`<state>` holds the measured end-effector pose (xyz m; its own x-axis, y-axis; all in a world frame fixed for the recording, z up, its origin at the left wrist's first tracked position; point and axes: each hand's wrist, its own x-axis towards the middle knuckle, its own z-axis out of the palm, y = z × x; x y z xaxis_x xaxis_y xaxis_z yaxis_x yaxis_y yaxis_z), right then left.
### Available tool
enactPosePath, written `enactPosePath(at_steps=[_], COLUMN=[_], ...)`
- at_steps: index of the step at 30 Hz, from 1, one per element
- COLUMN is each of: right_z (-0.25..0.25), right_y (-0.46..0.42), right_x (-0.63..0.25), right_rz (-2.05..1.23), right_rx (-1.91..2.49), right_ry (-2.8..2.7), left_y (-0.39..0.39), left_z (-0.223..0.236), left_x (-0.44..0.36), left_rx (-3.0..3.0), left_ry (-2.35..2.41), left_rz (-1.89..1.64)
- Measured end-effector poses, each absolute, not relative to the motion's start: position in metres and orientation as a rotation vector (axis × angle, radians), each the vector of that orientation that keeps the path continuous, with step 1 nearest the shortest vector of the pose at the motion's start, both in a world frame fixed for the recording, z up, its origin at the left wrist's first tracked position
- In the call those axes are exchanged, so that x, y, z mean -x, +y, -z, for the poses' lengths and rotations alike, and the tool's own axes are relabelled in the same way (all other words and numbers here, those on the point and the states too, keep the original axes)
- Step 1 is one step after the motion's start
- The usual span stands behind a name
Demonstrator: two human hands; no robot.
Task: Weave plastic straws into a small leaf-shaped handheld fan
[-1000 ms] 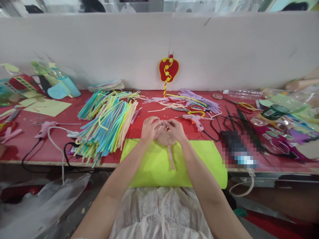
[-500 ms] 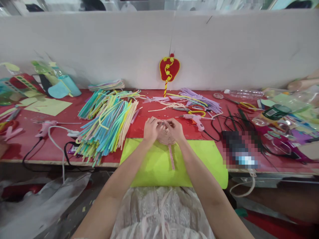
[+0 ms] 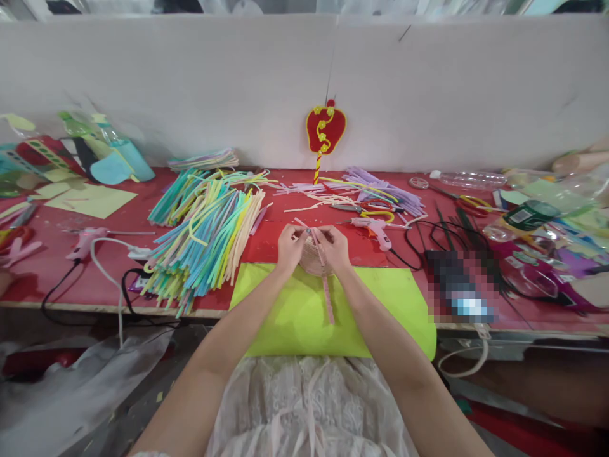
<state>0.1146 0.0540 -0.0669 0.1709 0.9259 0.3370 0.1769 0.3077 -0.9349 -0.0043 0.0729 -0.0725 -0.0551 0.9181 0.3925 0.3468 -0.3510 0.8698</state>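
A pale pink pipe cleaner (image 3: pixel 320 252) slants across my fingertips, its upper end sticking out beyond them. My left hand (image 3: pixel 291 247) and my right hand (image 3: pixel 334 247) are closed close together, fingertips pinching it. Beneath them lies a round coiled pink fan shape (image 3: pixel 310 261), made of the same sort of strip and partly covered by the hands. Its twisted pink stem (image 3: pixel 328 300) points toward me over a bright yellow-green sheet (image 3: pixel 385 311).
A heap of pastel pipe cleaners (image 3: pixel 204 235) lies left, purple ones (image 3: pixel 380 190) behind right. Pink glue guns stand on both sides, one right (image 3: pixel 375 230), one left (image 3: pixel 86 244). A red fan ornament (image 3: pixel 328 130) stands against the white partition (image 3: pixel 214 89). Scissors (image 3: pixel 471 204) lie right.
A pink strip now shows slanting between my fingers, across the coil. My hands have shifted only slightly, and the fan shape stays in place.
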Motion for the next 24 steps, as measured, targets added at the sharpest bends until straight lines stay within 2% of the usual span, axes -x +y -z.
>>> enactPosePath(at_steps=[7, 19, 24], right_z=[0.062, 0.069, 0.065], right_y=[0.055, 0.057, 0.055], right_x=[-0.117, -0.114, -0.116], right_rz=[-0.697, -0.927, -0.803], right_rx=[1.170, 1.022, 1.068], right_ry=[-1.228, -1.032, -1.113], left_y=[0.066, 0.056, 0.059], left_z=[0.064, 0.062, 0.064], left_x=[0.006, 0.001, 0.007], left_rx=[-1.931, -2.318, -2.381], left_ry=[1.275, 1.472, 1.472], left_rz=[-1.449, -1.380, -1.309])
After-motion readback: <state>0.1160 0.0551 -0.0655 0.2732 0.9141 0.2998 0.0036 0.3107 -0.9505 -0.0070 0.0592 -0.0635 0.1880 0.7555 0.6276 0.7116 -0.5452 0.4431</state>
